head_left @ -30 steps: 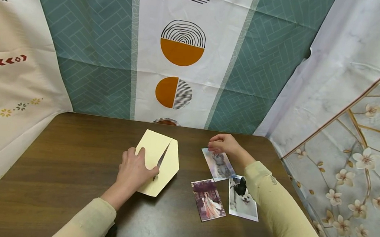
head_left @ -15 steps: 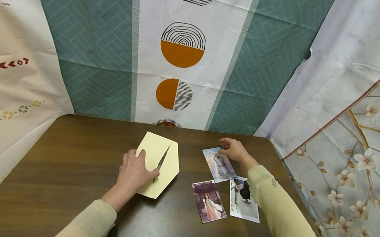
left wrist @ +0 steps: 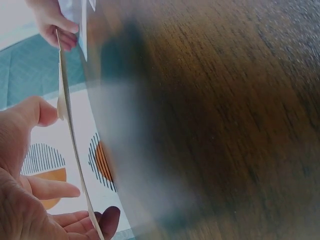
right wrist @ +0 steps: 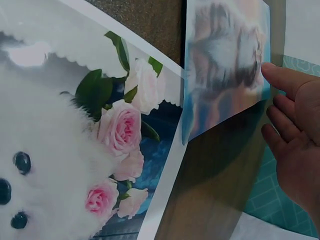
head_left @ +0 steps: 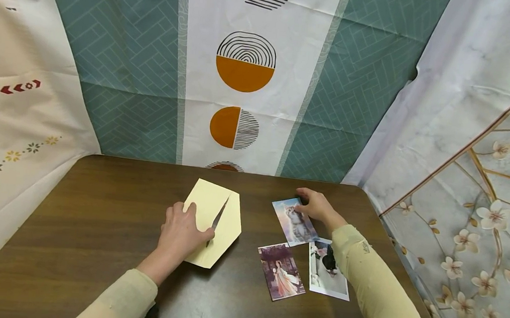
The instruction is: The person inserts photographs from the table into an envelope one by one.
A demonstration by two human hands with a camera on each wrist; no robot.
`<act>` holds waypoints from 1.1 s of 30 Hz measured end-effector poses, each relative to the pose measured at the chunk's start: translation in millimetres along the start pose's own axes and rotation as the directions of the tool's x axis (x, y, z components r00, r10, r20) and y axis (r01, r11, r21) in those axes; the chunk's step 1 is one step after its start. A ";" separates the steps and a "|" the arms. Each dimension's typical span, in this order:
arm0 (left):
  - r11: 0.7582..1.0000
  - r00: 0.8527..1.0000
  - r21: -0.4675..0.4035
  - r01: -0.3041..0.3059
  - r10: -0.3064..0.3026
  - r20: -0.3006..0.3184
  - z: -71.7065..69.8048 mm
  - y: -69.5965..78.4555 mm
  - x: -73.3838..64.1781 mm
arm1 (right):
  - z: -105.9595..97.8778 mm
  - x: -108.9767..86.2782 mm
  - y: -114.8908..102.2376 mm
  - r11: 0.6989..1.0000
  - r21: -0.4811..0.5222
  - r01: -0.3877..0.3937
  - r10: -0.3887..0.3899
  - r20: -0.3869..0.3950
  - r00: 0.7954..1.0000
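My left hand (head_left: 181,233) grips a pale yellow envelope (head_left: 204,195), thumb on its top face and fingers reaching under it. The envelope is held edge-on over the table in the left wrist view, and a dark slit gapes along its flap. On the right lies a kitten photo card (head_left: 290,226) in blue and pink. My right hand (head_left: 316,206) is at that card's far right edge: its thumb (right wrist: 282,80) touches the card's face, while the other fingers extend loosely beside the edge. The card's near corner overlaps a white-dog photo card (head_left: 335,285).
A purple photo card of a figure in a long robe (head_left: 279,273) lies left of the dog card. The brown wooden table (head_left: 97,226) ends at patterned cloth hangings (head_left: 127,119) behind and on both sides.
My right hand has shifted right from the kitten card's top left corner to its right edge and lowered onto it. The left hand keeps holding the envelope, nearly still.
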State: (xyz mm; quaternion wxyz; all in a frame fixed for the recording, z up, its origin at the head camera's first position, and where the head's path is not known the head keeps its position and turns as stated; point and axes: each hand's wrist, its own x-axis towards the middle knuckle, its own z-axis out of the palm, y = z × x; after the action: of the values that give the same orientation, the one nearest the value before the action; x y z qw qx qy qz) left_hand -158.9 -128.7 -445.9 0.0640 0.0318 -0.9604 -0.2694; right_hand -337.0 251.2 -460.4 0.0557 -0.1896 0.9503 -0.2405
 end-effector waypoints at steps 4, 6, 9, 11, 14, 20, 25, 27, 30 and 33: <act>1.000 1.000 0.000 -0.002 0.002 -0.004 0.6 -0.1 -0.1 | 3.1 0.6 2.9 1.000 -0.006 0.005 -0.004 0.007 1.000; 1.000 1.000 0.000 -0.002 0.002 -0.003 1.3 -0.2 -0.1 | 4.1 1.1 3.8 1.000 -0.005 -0.001 0.001 0.013 1.000; 1.000 1.000 0.004 -0.003 0.003 -0.002 2.0 -0.7 0.1 | 5.1 2.1 4.4 1.000 -0.015 0.003 -0.003 0.011 1.000; 1.000 1.000 0.006 -0.004 0.004 -0.004 1.9 -0.9 0.1 | 5.4 3.5 3.8 1.000 -0.007 -0.009 0.010 0.013 1.000; 1.000 1.000 0.009 -0.003 0.003 -0.006 1.6 -1.0 0.1 | 5.6 4.6 3.2 1.000 -0.020 -0.008 0.008 0.012 1.000; 1.000 1.000 0.006 0.001 -0.001 0.000 1.0 -1.3 -0.4 | 5.5 5.1 3.9 1.000 -0.026 -0.012 0.012 0.010 1.000; 1.000 1.000 0.004 0.004 -0.004 0.003 0.8 -2.7 -1.0 | 6.9 6.5 5.5 0.999 -0.049 0.008 -0.008 0.007 1.000; 1.000 1.000 0.005 0.004 -0.004 0.003 0.7 -3.1 -1.1 | 6.9 7.0 5.5 0.999 -0.044 0.001 -0.001 0.009 1.000; 1.000 1.000 0.009 0.005 -0.005 0.003 0.4 -3.5 -1.0 | 5.9 7.5 5.1 0.999 -0.050 -0.002 0.003 0.006 1.000; 1.000 1.000 0.014 0.005 -0.005 0.003 -0.4 -3.4 -0.7 | 4.4 8.1 3.5 0.999 -0.054 0.004 -0.004 -0.001 1.000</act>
State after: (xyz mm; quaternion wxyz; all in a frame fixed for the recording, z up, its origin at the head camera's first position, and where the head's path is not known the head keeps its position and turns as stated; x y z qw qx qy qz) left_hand -158.0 -131.8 -447.4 0.0617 0.0343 -0.9623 -0.2628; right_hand -344.8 249.0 -466.1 0.0498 -0.1928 0.9561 -0.2150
